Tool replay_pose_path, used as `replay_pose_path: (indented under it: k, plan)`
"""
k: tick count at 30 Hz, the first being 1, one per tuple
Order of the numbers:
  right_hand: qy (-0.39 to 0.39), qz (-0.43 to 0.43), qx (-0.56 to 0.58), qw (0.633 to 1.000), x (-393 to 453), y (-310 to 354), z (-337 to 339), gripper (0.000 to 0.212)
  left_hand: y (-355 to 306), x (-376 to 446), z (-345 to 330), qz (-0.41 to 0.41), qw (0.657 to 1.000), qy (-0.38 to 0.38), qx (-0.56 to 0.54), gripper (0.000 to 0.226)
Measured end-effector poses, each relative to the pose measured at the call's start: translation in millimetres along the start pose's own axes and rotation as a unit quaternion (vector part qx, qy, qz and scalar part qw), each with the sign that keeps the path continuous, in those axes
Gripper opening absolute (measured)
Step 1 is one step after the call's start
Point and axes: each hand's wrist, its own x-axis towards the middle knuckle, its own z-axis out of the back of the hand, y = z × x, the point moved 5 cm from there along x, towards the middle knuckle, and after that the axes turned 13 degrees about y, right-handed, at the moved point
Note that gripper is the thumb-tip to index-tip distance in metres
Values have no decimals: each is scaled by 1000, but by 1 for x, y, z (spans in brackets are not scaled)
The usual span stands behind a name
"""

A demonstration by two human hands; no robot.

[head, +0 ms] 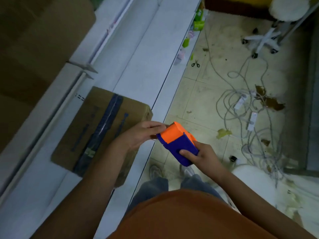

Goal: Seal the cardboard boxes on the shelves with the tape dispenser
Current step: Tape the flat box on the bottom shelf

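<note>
Both bare forearms extend forward from the lower edge of the view and converge in front of the torso. The left hand point(141, 133) is held palm toward the right, fingers extended together and nearly straight, fingertips touching the orange front end of the tape dispenser point(179, 144). The right hand point(202, 156) grips the blue rear body of the dispenser: thumb laid across the upper face, remaining fingers curled around the far side. The right wrist is bent slightly inward.
</note>
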Motion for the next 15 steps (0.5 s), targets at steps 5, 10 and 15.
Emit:
replay_pose_path:
  k: [5, 10, 15]
  plan:
    - [95, 8, -3, 995, -1, 3, -7, 52, 21, -39, -16, 2, 991, -115, -62, 27]
    - [205, 15, -85, 975, -3, 10, -42, 14, 56, -100, -32, 9, 973, -229, -25, 19]
    - [266, 33, -125, 955, -18, 22, -95, 22, 105, -158, -37, -10, 941, -338, -3, 16]
